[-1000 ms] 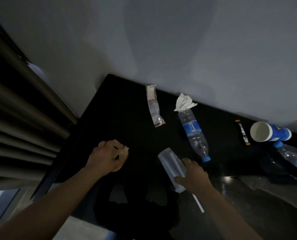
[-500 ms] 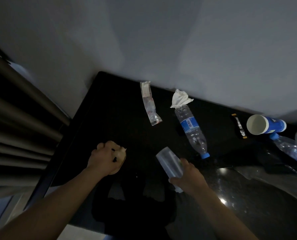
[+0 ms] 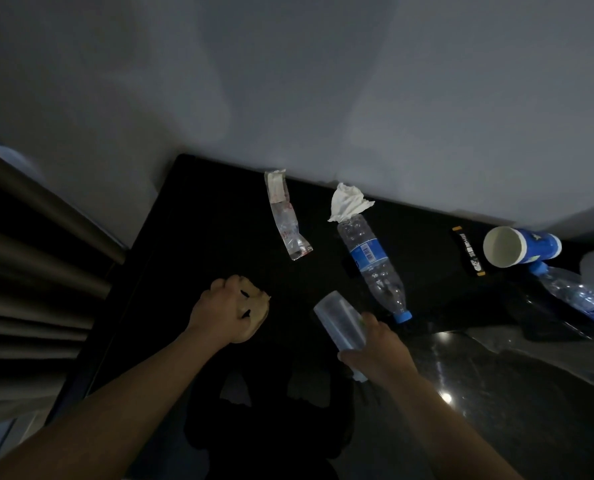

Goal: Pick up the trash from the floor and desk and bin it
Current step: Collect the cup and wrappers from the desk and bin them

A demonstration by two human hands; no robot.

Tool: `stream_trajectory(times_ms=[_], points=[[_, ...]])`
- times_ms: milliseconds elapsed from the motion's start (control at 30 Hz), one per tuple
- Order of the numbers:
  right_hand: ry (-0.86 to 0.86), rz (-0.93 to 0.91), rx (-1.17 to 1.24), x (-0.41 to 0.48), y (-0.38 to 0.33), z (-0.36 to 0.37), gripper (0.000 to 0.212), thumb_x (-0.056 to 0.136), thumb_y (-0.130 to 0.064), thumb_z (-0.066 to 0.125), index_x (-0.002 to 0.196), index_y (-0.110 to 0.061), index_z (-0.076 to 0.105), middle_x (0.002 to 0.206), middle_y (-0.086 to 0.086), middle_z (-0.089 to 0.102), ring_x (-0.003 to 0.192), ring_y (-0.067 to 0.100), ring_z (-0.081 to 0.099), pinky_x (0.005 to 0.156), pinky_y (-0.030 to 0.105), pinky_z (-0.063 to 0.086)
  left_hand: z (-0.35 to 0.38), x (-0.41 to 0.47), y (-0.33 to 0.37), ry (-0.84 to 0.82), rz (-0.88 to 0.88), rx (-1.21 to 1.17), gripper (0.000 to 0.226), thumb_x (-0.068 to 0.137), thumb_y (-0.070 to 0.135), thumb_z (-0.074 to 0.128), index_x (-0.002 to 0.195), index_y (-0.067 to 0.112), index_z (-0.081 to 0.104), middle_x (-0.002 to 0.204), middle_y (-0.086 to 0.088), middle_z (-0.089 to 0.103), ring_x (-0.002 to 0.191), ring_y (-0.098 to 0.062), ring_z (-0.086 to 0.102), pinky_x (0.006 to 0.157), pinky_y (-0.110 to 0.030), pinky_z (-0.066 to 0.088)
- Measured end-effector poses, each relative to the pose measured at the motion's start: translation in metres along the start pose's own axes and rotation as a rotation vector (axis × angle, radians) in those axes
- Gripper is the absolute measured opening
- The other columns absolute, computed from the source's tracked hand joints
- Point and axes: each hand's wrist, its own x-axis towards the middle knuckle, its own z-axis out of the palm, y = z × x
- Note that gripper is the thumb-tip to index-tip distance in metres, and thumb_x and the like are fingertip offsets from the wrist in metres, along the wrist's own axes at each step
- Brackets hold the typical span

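Clasped in the right grip (image 3: pixel 378 351), fingers curled round its lower end: clear plastic cup (image 3: pixel 339 322), tilted above the dark worktop (image 3: pixel 202 220). Balled inside the left grip (image 3: pixel 219 313): crumpled tan paper (image 3: pixel 258 306). Just beyond the right grip, lying flat: blue-capped water bottle (image 3: pixel 371 268).

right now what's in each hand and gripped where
Left hand grips crumpled tan paper balled inside its fist; right hand holds a translucent plastic cup around its nearer half.

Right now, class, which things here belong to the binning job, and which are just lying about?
Job: crumpled paper in left hand; clear cup in right hand; plastic wrapper; tissue; water bottle; blue paper cup; second bottle; black sachet.
Just there: curtain; wall.
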Motion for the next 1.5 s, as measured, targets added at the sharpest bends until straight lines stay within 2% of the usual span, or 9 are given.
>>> stream_trajectory(times_ms=[167, 300, 400, 567, 833, 1000, 1100, 1267, 1500], points=[[0.009, 0.006, 0.027, 0.006, 0.002, -0.002, 0.090, 0.073, -0.046, 0.075, 0.145, -0.025, 0.026, 0.134, 0.001, 0.046, 0.117, 0.019, 0.049, 0.096, 0.039, 0.048, -0.007, 0.018, 0.018, -0.014, 0.056, -0.024, 0.080, 0.080, 0.046, 0.065, 0.144, 0.019, 0.025, 0.139, -0.010, 0.035, 0.118, -0.026, 0.047, 0.092, -0.037, 0.048], [0.010, 0.016, 0.034, 0.011, 0.006, -0.005, 0.087, 0.072, -0.049, 0.075, 0.142, -0.029, 0.028, 0.129, -0.002, 0.049, 0.112, 0.017, 0.051, 0.093, 0.036, 0.048, -0.026, 0.038, 0.050, 0.132, 0.106, 0.033, 0.076, 0.081, 0.049, 0.065, 0.141, 0.017, 0.032, 0.141, -0.009, 0.036, 0.121, -0.024, 0.045, 0.096, -0.036, 0.047], [0.053, -0.002, 0.001, 0.015, 0.007, -0.008, 0.086, 0.071, -0.052, 0.074, 0.141, -0.030, 0.030, 0.127, -0.004, 0.050, 0.111, 0.015, 0.051, 0.092, 0.034, 0.047, -0.043, 0.059, 0.078, 0.210, 0.252, 0.007, 0.061, 0.082, 0.041, 0.066, 0.133, 0.018, 0.042, 0.133, -0.008, 0.044, 0.114, -0.022, 0.049, 0.091, -0.035, 0.048], [0.149, -0.046, -0.034, 0.019, 0.010, -0.004, 0.085, 0.071, -0.057, 0.071, 0.140, -0.030, 0.031, 0.126, -0.007, 0.051, 0.108, 0.010, 0.051, 0.086, 0.025, 0.043, -0.063, 0.112, 0.130, 0.210, 0.432, 0.045, 0.056, 0.085, 0.035, 0.064, 0.130, 0.007, 0.046, 0.126, -0.016, 0.049, 0.112, -0.031, 0.051, 0.092, -0.041, 0.046], [0.101, -0.084, 0.030, 0.029, 0.020, -0.006, 0.085, 0.067, -0.060, 0.070, 0.137, -0.035, 0.030, 0.124, -0.010, 0.050, 0.104, 0.008, 0.050, 0.083, 0.024, 0.041, -0.064, 0.175, 0.192, 0.169, 0.526, 0.164, 0.061, 0.083, 0.032, 0.064, 0.136, 0.012, 0.041, 0.130, -0.018, 0.044, 0.117, -0.034, 0.048, 0.093, -0.038, 0.042], [0.094, -0.096, 0.036, 0.029, 0.022, -0.006, 0.084, 0.070, -0.058, 0.069, 0.139, -0.033, 0.029, 0.125, -0.009, 0.049, 0.105, 0.009, 0.050, 0.085, 0.025, 0.042, -0.053, 0.198, 0.204, 0.120, 0.530, 0.184, 0.060, 0.083, 0.031, 0.064, 0.138, 0.018, 0.041, 0.133, -0.016, 0.035, 0.113, -0.036, 0.050, 0.094, -0.040, 0.046], [0.091, -0.095, 0.038, 0.028, 0.022, -0.008, 0.082, 0.071, -0.057, 0.070, 0.139, -0.033, 0.030, 0.126, -0.008, 0.048, 0.107, 0.010, 0.049, 0.088, 0.027, 0.042, -0.050, 0.208, 0.204, 0.059, 0.524, 0.214, 0.057, 0.087, 0.030, 0.061, 0.139, 0.019, 0.043, 0.142, -0.015, 0.028, 0.121, -0.035, 0.044, 0.100, -0.039, 0.043], [0.094, -0.091, 0.023, 0.030, 0.020, -0.010, 0.083, 0.070, -0.058, 0.069, 0.139, -0.032, 0.031, 0.128, -0.008, 0.049, 0.109, 0.011, 0.049, 0.087, 0.026, 0.041, -0.043, 0.214, 0.201, 0.017, 0.463, 0.327, 0.042, 0.093, 0.032, 0.051, 0.129, 0.011, 0.052, 0.134, -0.021, 0.041, 0.116, -0.037, 0.049, 0.095, -0.039, 0.044], [0.099, -0.082, 0.019, 0.029, 0.020, -0.008, 0.083, 0.070, -0.059, 0.068, 0.140, -0.033, 0.031, 0.126, -0.009, 0.049, 0.106, 0.010, 0.049, 0.080, 0.024, 0.036, -0.036, 0.213, 0.191, 0.065, 0.434, 0.303, 0.044, 0.093, 0.031, 0.051, 0.128, 0.005, 0.051, 0.129, -0.021, 0.042, 0.110, -0.037, 0.051, 0.088, -0.039, 0.045]])
